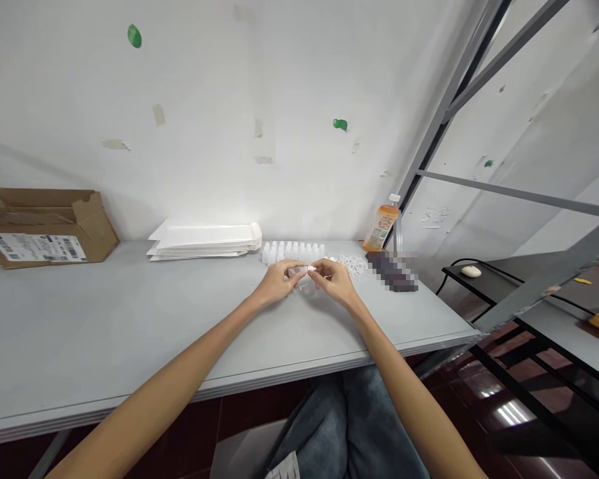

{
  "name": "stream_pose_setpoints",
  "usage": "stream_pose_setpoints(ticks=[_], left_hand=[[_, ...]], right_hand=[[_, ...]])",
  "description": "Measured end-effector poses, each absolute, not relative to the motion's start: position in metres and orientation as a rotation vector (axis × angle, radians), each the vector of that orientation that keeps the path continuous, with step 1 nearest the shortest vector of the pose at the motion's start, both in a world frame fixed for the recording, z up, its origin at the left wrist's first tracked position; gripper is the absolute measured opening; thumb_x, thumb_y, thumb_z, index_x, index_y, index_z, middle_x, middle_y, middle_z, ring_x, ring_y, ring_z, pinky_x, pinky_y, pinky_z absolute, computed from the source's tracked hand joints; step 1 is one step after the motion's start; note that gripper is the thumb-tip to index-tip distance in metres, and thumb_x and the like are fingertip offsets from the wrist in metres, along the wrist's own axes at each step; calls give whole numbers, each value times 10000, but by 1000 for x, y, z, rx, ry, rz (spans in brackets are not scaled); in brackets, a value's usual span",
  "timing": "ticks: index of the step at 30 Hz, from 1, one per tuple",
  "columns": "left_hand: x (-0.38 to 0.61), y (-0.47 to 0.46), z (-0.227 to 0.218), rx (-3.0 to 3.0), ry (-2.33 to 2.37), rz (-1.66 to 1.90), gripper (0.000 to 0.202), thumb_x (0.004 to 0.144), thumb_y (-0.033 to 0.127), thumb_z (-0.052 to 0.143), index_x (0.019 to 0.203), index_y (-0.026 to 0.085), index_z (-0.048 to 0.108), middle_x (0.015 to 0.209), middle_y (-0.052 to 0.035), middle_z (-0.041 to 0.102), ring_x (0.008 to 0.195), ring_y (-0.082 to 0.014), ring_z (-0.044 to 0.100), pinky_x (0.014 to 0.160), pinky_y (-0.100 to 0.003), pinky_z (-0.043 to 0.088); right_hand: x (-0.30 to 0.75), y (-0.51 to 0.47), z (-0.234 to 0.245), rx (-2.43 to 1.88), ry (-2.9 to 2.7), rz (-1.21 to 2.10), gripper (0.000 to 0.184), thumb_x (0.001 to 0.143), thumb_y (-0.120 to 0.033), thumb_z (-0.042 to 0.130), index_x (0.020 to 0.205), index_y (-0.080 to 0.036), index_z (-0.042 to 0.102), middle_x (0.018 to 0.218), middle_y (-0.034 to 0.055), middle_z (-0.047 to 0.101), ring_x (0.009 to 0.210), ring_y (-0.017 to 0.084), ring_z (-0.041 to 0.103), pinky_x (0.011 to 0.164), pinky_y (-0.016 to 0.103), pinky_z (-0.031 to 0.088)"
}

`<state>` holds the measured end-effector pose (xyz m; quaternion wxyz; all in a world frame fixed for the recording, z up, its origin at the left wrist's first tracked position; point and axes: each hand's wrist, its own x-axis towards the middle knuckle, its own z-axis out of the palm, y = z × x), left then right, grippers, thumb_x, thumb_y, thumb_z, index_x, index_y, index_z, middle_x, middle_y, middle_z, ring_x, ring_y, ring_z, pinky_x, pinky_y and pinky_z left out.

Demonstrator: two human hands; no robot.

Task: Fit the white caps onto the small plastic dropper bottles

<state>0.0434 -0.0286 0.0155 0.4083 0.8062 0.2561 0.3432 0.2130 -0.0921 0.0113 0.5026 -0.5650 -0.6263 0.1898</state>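
My left hand (277,281) and my right hand (333,281) meet just above the table, fingertips almost touching. Pinched in my left fingers is a small translucent dropper bottle (296,270), lying on its side and largely covered. The right thumb and forefinger close on a white cap (311,268) at the bottle's end. Right behind the hands stand rows of small white plastic bottles (292,250), upright and close together. A loose heap of small white plastic pieces (355,265) lies beside my right hand.
The grey table (130,319) runs along a wall. A stack of white envelopes (204,239) and an open cardboard box (44,226) are on the left. An orange drink bottle (381,226) leans at the back right near a dark blurred object (394,271) and a metal frame (424,146).
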Motion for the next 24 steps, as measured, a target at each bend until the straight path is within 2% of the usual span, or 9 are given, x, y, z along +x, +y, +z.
stream_pose_setpoints(ticks=[3, 10, 17, 21, 24], left_hand=[[44, -29, 15, 2053, 629, 854, 391, 863, 422, 564, 1118, 153, 690, 1141, -127, 640, 607, -120, 616, 539, -265, 503], [42, -28, 14, 2100, 601, 894, 328, 846, 349, 583, 1103, 195, 715, 990, -82, 643, 707, -139, 623, 578, -246, 503], [41, -29, 15, 2134, 579, 923, 318, 822, 314, 600, 1104, 230, 723, 960, -59, 647, 741, -147, 619, 570, -241, 490], [42, -29, 15, 2107, 592, 917, 335, 838, 341, 592, 1122, 211, 714, 982, -72, 657, 699, -139, 632, 562, -244, 494], [43, -28, 15, 2089, 608, 910, 355, 849, 366, 587, 1133, 188, 706, 980, -80, 662, 647, -133, 637, 566, -257, 502]], right_hand=[[210, -96, 15, -1414, -1545, 415, 266, 803, -439, 594, 745, -180, 610, 528, -17, 551, 490, 132, 514, 507, 257, 378], [208, -99, 17, -1404, -1562, 542, 315, 864, -431, 508, 664, -189, 534, 458, -45, 470, 445, 105, 419, 496, 246, 330], [211, -94, 13, -1391, -1510, 669, 473, 882, -552, 464, 573, -194, 439, 444, -48, 401, 399, 95, 415, 470, 246, 311], [209, -94, 12, -1350, -1513, 612, 496, 894, -583, 443, 584, -196, 442, 460, -47, 397, 412, 97, 426, 494, 253, 347], [208, -95, 12, -1315, -1502, 548, 434, 890, -560, 481, 657, -195, 477, 523, -47, 441, 431, 93, 437, 517, 253, 372]])
